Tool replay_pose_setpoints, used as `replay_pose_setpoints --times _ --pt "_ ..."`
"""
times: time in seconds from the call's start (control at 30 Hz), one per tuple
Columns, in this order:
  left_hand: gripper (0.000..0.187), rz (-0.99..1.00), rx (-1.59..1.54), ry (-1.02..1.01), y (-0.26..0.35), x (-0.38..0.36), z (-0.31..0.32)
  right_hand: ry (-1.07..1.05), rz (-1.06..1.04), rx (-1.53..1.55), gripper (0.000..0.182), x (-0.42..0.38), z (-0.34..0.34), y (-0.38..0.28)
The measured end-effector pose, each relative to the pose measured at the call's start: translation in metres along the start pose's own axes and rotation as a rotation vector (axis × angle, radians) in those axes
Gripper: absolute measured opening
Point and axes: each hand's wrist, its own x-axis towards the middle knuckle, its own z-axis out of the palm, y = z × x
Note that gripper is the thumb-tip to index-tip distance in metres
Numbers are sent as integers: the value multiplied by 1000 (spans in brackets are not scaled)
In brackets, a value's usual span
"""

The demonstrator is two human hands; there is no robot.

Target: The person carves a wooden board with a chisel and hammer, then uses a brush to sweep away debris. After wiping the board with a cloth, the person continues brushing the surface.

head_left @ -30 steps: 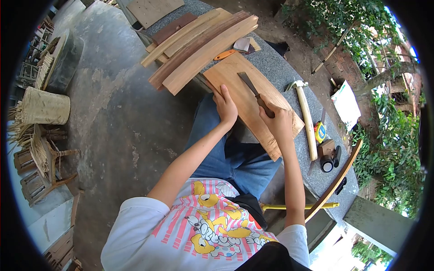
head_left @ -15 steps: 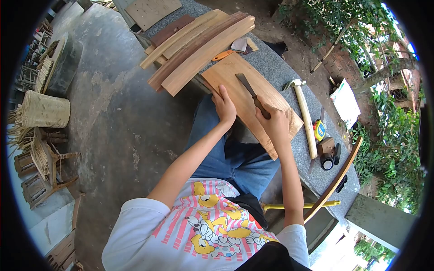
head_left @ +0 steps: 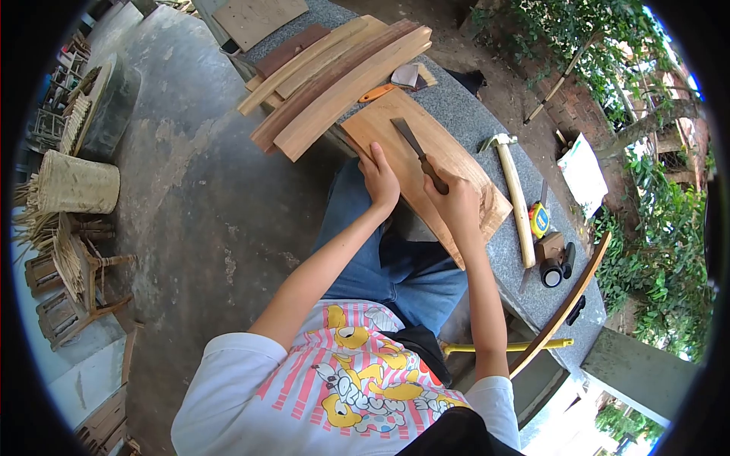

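Note:
A wide wooden board (head_left: 426, 159) lies slanted across the edge of the stone bench, above my lap. My left hand (head_left: 379, 181) grips its near long edge, thumb on the top face and fingers hidden below the edge. In my right hand (head_left: 454, 204) is a chisel (head_left: 411, 140) with a dark flat blade and a brown wooden handle. Its blade lies low over the board's top face, tip toward the far left end. My right fingers wrap round the handle close to the board's right end, where the wood looks rough and pale.
Several curved wood strips (head_left: 346, 91) are stacked at the upper left, near an orange-handled tool (head_left: 377, 93). Right of the board lie a hammer (head_left: 515, 201), a tape measure (head_left: 539, 220) and a dark round-ended object (head_left: 551, 275). A long curved strip (head_left: 566, 304) leans over the bench (head_left: 498, 292).
My right hand and the chisel have shifted slightly left along the board, toward its far end. My left hand keeps its grip on the edge.

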Motion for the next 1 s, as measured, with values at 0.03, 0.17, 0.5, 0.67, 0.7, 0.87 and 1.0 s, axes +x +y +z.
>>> replay_pose_setpoints --times 0.03,0.17,0.5,0.67,0.7,0.87,1.0 --pt "78 -15 -23 -6 1 -1 0 3 -9 -20 39 7 2 -1" --pt "79 35 -6 1 -6 3 -2 0 -37 -56 39 19 10 -4" --pt "81 -45 -6 -2 -7 4 2 -9 52 -69 41 -60 -20 -15" --pt "81 44 -23 11 -7 3 1 14 -3 -35 41 -31 -6 -16" --pt "80 25 -18 -4 -6 3 -1 15 -7 -31 41 -32 -5 -17" --pt "80 -14 -11 2 -11 6 1 26 12 -59 40 -63 -11 -16" --pt "76 61 100 36 -21 9 5 47 38 -80 41 -64 -6 -21"
